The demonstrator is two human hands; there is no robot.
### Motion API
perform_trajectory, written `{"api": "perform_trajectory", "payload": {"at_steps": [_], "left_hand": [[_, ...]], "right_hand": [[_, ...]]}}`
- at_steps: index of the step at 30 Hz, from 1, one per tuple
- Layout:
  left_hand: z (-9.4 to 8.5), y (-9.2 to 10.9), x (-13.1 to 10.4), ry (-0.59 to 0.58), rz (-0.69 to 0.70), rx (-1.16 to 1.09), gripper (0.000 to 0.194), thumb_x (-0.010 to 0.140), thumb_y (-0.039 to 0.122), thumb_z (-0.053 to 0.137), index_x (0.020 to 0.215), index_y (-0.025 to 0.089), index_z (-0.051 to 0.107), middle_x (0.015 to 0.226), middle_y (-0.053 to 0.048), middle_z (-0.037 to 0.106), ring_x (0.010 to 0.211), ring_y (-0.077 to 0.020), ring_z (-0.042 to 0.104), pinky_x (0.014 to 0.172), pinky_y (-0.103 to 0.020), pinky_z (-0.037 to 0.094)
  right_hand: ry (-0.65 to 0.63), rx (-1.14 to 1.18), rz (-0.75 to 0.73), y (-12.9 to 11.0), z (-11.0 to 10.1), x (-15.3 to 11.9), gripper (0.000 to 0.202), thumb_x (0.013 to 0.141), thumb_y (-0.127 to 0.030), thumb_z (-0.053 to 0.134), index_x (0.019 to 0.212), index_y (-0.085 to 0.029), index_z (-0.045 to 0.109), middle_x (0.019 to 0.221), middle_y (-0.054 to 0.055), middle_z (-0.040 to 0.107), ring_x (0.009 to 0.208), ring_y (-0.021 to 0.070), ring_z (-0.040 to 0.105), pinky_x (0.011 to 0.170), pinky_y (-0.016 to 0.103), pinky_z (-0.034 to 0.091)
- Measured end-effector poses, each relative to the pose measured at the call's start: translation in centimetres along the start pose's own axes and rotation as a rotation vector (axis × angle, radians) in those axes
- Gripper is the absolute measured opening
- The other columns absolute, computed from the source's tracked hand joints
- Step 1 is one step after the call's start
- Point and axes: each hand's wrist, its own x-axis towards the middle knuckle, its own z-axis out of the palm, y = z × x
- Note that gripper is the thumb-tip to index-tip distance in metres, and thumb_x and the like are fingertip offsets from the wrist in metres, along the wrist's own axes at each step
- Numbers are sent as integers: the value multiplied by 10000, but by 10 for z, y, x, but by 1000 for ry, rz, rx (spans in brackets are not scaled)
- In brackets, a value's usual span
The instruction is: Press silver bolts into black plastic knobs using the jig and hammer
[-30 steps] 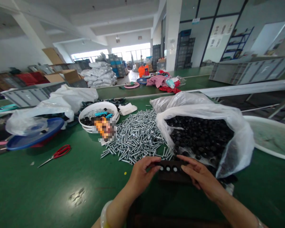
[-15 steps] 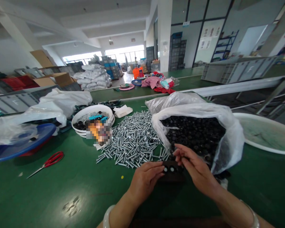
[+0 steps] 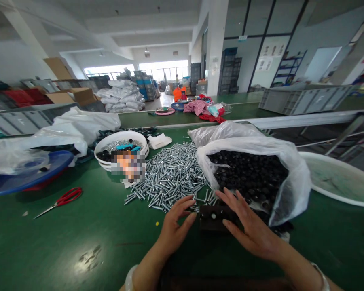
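In the head view, your left hand [image 3: 172, 228] is part-open, its thumb and fingers apart with nothing visible between them, just left of the dark block [image 3: 210, 227]. Your right hand [image 3: 255, 233] spreads its fingers, seemingly free of any object, and hides the block's right end; whether it touches, I cannot tell. The block lies nearer you than the screws [image 3: 170, 178]. The bagged black parts [image 3: 248, 171] blur together; both forearms are cut off below.

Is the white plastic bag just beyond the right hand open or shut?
Open: the plastic bag's mouth gapes wide, and a heap of black parts shows inside.
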Motion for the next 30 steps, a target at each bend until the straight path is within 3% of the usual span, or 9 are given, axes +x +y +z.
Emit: {"api": "perform_trajectory", "payload": {"at_steps": [2,5,8,15,22,25,30], "left_hand": [[-10,-10,1,19,-66,65,209,821,288,513,977,214,629,1115,-87,593,1005,-201,566,739,-310,529],[-20,-22,1,-84,-96,251,184,768,270,589,935,238,657,1033,-55,629,958,-200,580,812,-339,494],[-16,-24,-1,-160,-97,405,285,738,261,624,1023,273,633,1085,-30,616,1000,-212,558,877,-351,450],[4,-22,4,-108,-180,502,247,819,310,516,1045,278,611,1027,-12,629,903,-179,595,788,-288,467],[2,-19,9,-31,-206,481,202,821,313,517,970,237,629,951,-23,660,832,-185,606,733,-292,460],[-3,1,11,19,-155,354,240,866,319,437,957,188,616,913,-46,657,793,-163,596,726,-275,457],[9,50,23,-177,66,345,228,862,302,433,896,208,639,913,-52,604,865,-169,559,784,-279,436]], "right_hand": [[17,-20,33,5,4,-6,596,859,-212,426,1394,-222,165,1317,107,466,1226,218,398,1045,545,177],[75,-31,83,9,14,-13,359,853,-231,468,1212,-243,466,1162,81,605,1090,222,543,1035,560,200],[145,-45,114,6,22,-13,231,846,-248,489,1063,-230,568,1068,77,655,1026,228,585,1031,564,201],[151,-103,-82,-2,16,-6,226,821,-165,500,1015,-231,596,1033,69,672,1018,226,591,1041,572,148],[131,-188,-94,-3,20,-20,306,819,-134,493,1108,-216,554,1118,86,633,1135,244,501,1030,581,152],[127,-183,-91,-1,21,-23,335,821,-136,498,1141,-227,533,1146,72,618,1166,240,470,1030,582,149],[137,44,9,0,23,-23,341,825,-201,521,1164,-232,503,1183,71,590,1183,228,454,1032,539,234]]}}
